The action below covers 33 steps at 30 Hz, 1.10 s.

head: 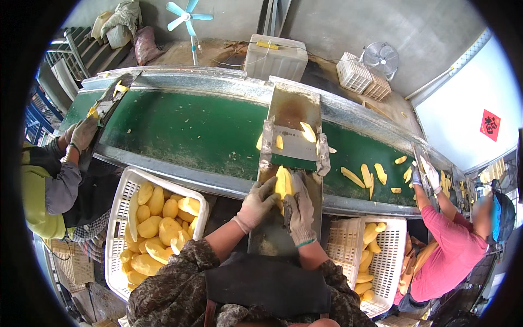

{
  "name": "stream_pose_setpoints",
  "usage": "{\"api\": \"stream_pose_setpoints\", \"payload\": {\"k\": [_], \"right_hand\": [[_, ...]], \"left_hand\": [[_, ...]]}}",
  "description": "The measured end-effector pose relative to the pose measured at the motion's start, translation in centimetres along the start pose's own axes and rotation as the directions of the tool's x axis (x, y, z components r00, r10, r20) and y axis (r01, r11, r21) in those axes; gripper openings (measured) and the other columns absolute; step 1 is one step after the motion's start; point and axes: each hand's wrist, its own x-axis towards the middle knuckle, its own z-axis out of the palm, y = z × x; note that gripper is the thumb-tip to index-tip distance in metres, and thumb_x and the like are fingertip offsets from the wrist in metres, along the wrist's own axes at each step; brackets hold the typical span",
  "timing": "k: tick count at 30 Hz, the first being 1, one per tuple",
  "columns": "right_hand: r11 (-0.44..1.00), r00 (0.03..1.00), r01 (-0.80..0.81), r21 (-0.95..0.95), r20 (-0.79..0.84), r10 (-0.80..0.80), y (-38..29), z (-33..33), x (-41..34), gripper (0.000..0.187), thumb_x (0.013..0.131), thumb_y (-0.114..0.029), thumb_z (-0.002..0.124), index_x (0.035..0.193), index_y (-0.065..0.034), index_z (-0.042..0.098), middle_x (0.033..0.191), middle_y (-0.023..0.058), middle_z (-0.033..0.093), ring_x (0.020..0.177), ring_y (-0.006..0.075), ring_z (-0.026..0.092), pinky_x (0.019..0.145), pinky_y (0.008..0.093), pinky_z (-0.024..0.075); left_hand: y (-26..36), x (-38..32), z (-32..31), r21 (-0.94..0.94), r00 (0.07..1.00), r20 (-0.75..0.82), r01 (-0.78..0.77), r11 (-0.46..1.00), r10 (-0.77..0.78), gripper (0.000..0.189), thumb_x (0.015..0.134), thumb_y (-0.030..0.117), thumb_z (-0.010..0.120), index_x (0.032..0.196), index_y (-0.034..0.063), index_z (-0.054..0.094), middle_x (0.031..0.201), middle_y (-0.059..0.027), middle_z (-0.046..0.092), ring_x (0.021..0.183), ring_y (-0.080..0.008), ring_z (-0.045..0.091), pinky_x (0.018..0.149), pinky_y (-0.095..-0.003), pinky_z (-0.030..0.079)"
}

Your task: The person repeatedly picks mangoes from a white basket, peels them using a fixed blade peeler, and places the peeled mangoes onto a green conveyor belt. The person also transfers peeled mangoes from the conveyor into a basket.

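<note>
A peeled yellow tuber [283,184], its sides cut into flat facets, is held between my two gloved hands above a narrow metal slide. My left hand [259,204] grips it from the left, and my right hand [301,210], in a stained glove, holds it from the right. Just ahead of the tuber is a slicing frame with a metal plate [295,141] and an open slot. Cut yellow pieces lie on that plate, including one long slice [307,132].
The green conveyor belt [192,131] runs across under the slide, carrying cut pieces [367,175] at right. A white crate [116,245] of peeled tubers stands left, another crate [390,261] right. Co-workers' gloved hands [83,133] work at the left and right slides.
</note>
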Motion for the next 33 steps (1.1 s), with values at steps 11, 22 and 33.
{"api": "stream_pose_setpoints", "payload": {"k": [11,22,33], "right_hand": [[0.717,0.982,0.173,-0.675,0.176,-0.071,1.4,2.1,9.2,0.053,0.098,-0.04,0.062,0.142,-0.0099,0.062,0.146,0.0205,0.06,0.132,0.0482,0.054,0.115,0.0603,0.0372],[0.679,0.944,-0.201,-0.707,0.045,0.326,14.0,4.6,22.6,0.051,0.107,-0.045,0.056,0.15,-0.0194,0.053,0.147,0.0211,0.06,0.124,0.0445,0.065,0.104,0.0554,0.0521],[0.557,0.91,-0.409,0.722,0.284,0.3,6.2,7.7,17.2,0.05,0.107,-0.015,0.065,0.153,0.0001,0.054,0.15,0.0094,0.06,0.141,0.0213,0.053,0.121,0.0347,0.0382]], "left_hand": [[-2.6,4.6,2.2,-0.24,0.973,-0.23,-0.031,0.97,-0.026,0.041,0.097,0.001,0.067,0.138,-0.0018,0.067,0.131,-0.0151,0.065,0.118,-0.0245,0.066,0.105,-0.0342,0.052],[-9.4,-12.0,-22.2,0.098,0.659,-0.699,0.473,0.876,-0.278,0.045,0.091,0.0,0.074,0.135,0.0048,0.07,0.132,-0.0118,0.065,0.118,-0.0247,0.068,0.099,-0.0328,0.055],[-16.7,-10.6,-16.6,-0.22,0.522,-0.474,0.71,0.669,-0.709,0.068,0.079,0.027,0.088,0.134,-0.002,0.062,0.121,-0.022,0.07,0.107,-0.0323,0.073,0.092,-0.0392,0.059]]}}
